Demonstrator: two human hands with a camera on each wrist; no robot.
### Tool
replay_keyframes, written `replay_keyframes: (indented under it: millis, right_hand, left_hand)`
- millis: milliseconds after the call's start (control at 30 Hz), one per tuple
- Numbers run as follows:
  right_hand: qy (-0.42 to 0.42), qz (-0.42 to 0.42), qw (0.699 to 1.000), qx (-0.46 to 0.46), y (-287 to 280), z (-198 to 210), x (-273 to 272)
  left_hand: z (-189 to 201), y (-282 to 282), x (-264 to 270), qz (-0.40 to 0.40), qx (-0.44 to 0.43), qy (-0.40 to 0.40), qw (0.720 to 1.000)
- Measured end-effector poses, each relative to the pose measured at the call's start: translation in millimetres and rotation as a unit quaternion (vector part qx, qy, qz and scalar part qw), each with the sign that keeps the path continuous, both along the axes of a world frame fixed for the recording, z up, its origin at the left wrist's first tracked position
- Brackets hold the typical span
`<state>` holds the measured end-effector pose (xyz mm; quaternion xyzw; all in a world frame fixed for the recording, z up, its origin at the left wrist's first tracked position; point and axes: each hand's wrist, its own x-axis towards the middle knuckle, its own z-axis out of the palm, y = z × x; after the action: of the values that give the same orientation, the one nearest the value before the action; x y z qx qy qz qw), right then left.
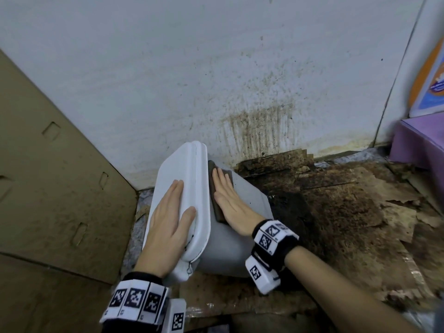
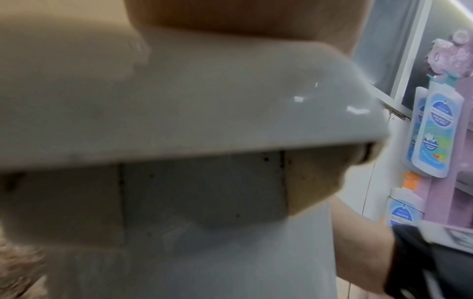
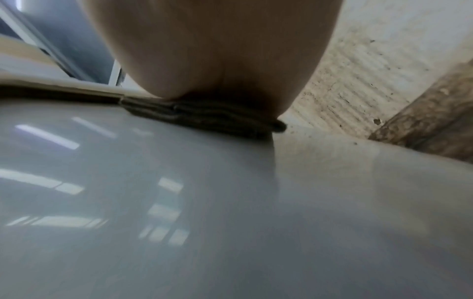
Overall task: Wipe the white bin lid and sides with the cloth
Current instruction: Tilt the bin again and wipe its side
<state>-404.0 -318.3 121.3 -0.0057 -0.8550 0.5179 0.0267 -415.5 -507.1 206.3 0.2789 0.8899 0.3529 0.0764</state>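
The white bin is tipped over toward the left on the dirty floor, its lid facing left. My left hand lies flat on the lid with straight fingers, holding the bin steady. My right hand presses a folded brown cloth flat against the bin's side, just right of the lid's rim. The right wrist view shows the cloth squeezed under my palm on the glossy bin wall. In the left wrist view the lid's edge fills the frame, blurred.
A stained white wall stands behind the bin. A brown cardboard panel leans at the left. Dirty, torn cardboard covers the floor to the right. A purple stand with bottles is at the far right.
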Motion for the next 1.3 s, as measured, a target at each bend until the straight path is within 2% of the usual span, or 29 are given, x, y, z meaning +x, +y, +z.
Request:
replay_keyframes:
  millis: [167, 267, 467, 600, 767, 967, 1067, 1167, 1300]
  right_hand:
    - [-0.056, 0.025, 0.998, 0.028, 22.1, 11.0, -37.0]
    - [-0.060, 0.025, 0.997, 0.034, 18.5, 11.6, -43.6]
    - [-0.045, 0.001, 0.999, 0.021, 21.5, -19.8, -27.5]
    - [-0.108, -0.021, 0.994, 0.016, 43.0, -52.6, -9.6]
    - [-0.219, -0.088, 0.972, -0.006, 61.5, -74.7, 7.3]
    - [-0.175, -0.118, 0.977, 0.031, 57.6, -89.1, 6.5]
    - [-0.222, -0.093, 0.970, 0.036, 63.5, -89.4, 4.8]
    - [-0.231, -0.090, 0.968, 0.029, 65.6, -84.5, 2.8]
    - [-0.225, -0.136, 0.965, -0.003, 52.7, -72.4, 5.8]
  left_hand:
    - [-1.0, -2.8, -0.7, 0.000, 0.012, -0.018, 1.000]
    - [-2.4, -8.6, -2.4, 0.007, 0.016, -0.031, 0.999]
    - [-4.5, -9.5, -2.9, 0.000, 0.019, -0.035, 0.999]
    - [-4.8, -13.7, -5.3, 0.003, 0.034, -0.046, 0.998]
    - [-5.6, -16.2, -8.7, 0.007, 0.037, -0.053, 0.998]
    - [-5.0, -16.5, -9.6, 0.009, 0.052, -0.063, 0.997]
    - [-4.2, -14.5, -8.2, 0.003, 0.054, -0.063, 0.997]
    - [-5.4, -14.9, -9.0, 0.001, 0.050, -0.058, 0.997]
    - [-6.5, -18.0, -10.0, 0.002, 0.044, -0.051, 0.998]
